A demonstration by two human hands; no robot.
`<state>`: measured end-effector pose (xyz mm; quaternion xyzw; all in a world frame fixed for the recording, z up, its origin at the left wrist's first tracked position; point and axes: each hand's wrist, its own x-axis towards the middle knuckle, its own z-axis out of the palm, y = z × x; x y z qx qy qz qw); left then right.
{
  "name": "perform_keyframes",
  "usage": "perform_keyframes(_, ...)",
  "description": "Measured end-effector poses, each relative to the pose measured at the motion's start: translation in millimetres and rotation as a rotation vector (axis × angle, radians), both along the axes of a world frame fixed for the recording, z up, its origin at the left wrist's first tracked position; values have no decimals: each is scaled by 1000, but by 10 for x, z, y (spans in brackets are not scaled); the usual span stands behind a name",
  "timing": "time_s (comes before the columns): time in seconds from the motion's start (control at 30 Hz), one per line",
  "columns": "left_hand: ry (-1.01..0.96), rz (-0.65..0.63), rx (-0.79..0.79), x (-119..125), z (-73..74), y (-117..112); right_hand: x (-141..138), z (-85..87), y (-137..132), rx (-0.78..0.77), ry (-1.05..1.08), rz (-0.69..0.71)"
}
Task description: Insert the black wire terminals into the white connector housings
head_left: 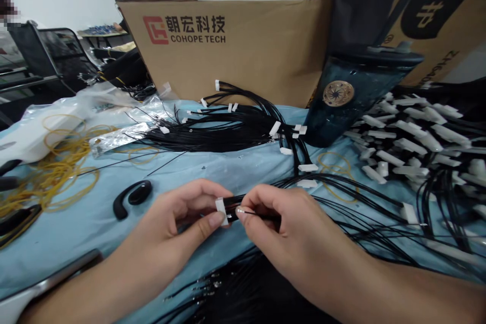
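Between thumb and fingers, my left hand (193,220) grips a small white connector housing (220,210) with several black wires running out of it to the right. Close beside it, my right hand (271,217) pinches a thin black wire (252,213), its silvery tip pointing left at the housing. Some of the wires pass under my right fingers, so part of them is hidden. Below my hands lies a bundle of loose black wires (243,288) with metal terminals at their ends. More wires with white connectors (307,183) stretch behind my right hand.
A cardboard box (246,55) stands at the back, a dark blue tumbler (341,106) to its right. White connectors (410,136) are heaped at right. Black wires (212,134) lie behind my hands. Yellow rubber bands (64,162), a black earphone (132,198) and a phone-like object (56,276) are left.
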<state>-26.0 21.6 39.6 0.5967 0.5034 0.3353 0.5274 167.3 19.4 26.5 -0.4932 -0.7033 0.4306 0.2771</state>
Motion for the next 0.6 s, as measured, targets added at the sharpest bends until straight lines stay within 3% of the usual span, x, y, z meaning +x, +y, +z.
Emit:
perform_keyframes(0.2, -126, -8, -32, -16, -89, 8, -41, -21, 1, 76, 5, 39)
perform_keyframes(0.43, -124, -19, -72, 29, -6, -10, -54, -19, -6, 139, 22, 51)
perform_keyframes(0.6, -177, -27, -65, -33, -92, 7, -44, 15, 11, 66, 94, -2)
